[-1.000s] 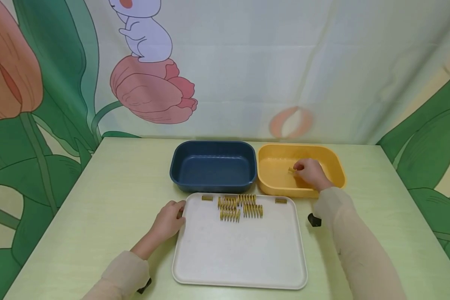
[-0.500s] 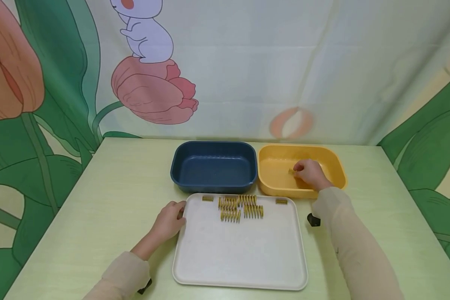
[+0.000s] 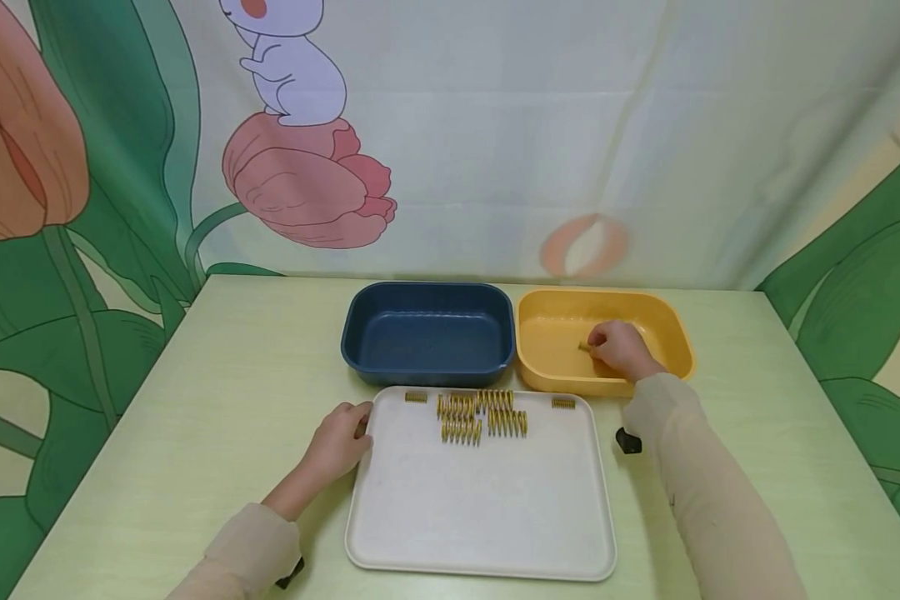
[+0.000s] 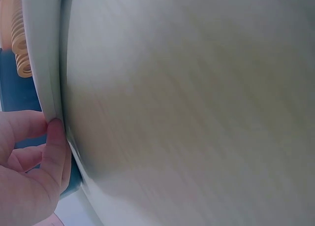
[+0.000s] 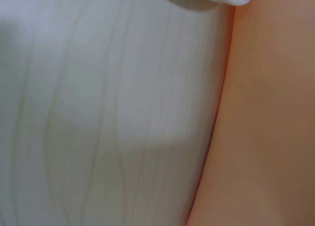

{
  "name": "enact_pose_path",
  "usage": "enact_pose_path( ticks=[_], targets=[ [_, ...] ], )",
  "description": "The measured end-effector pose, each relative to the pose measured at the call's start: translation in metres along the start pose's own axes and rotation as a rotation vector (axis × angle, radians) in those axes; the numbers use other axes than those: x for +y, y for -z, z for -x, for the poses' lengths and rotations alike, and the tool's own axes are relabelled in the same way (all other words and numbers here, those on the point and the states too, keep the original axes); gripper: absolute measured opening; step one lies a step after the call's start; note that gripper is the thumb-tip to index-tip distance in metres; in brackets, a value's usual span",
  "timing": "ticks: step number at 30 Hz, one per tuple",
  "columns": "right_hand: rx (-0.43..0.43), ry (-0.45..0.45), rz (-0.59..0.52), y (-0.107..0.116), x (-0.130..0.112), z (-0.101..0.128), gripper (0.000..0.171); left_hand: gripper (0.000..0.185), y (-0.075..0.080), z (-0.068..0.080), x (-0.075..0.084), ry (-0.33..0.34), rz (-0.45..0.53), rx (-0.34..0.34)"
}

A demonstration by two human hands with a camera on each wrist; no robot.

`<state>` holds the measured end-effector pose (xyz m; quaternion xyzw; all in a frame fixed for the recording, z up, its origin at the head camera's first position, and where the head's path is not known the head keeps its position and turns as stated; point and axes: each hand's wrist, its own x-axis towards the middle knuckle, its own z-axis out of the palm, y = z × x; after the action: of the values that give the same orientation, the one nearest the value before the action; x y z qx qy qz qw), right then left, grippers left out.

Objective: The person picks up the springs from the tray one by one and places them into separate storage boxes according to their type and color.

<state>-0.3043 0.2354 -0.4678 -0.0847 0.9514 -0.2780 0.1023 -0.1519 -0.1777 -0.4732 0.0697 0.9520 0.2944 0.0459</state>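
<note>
My right hand [image 3: 621, 347] is inside the yellow bin [image 3: 547, 369] and pinches a small gold spring [image 3: 584, 347] low over the bin's floor. My left hand [image 3: 337, 439] rests against the left rim of the white tray [image 3: 480, 517], its fingers [image 4: 54, 147] touching that rim [image 4: 42, 63]. Several gold springs [image 3: 480, 414] lie bunched near the tray's far edge, with single short springs at its far left [image 3: 416, 397] and far right [image 3: 562, 403]. The right wrist view shows only the yellow bin's outer wall [image 5: 266, 122] beside the table, with no hand in it.
An empty dark blue bin [image 3: 427, 333] stands left of the yellow one, just behind the tray. A small black object [image 3: 627, 441] lies on the pale green table [image 3: 217, 375] right of the tray. A printed curtain [image 3: 450, 133] closes off the back.
My right hand has sunk slightly lower into the yellow bin with the spring. The left hand and the tray have not moved.
</note>
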Motion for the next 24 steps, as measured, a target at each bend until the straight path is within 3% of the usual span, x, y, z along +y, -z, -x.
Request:
enact_pose_path(
  ticks=[12,24],
  targets=[
    [-0.009,-0.025,0.004,0.0004,0.0003,-0.0008,0.014,0.012,-0.0021,-0.0021,-0.0014,0.017,-0.01,0.001],
    [0.001,-0.09,-0.114,0.0008,0.0004,-0.0012,0.023,0.012,-0.003,-0.0029,-0.0033,0.018,-0.014,0.004]
  ],
)
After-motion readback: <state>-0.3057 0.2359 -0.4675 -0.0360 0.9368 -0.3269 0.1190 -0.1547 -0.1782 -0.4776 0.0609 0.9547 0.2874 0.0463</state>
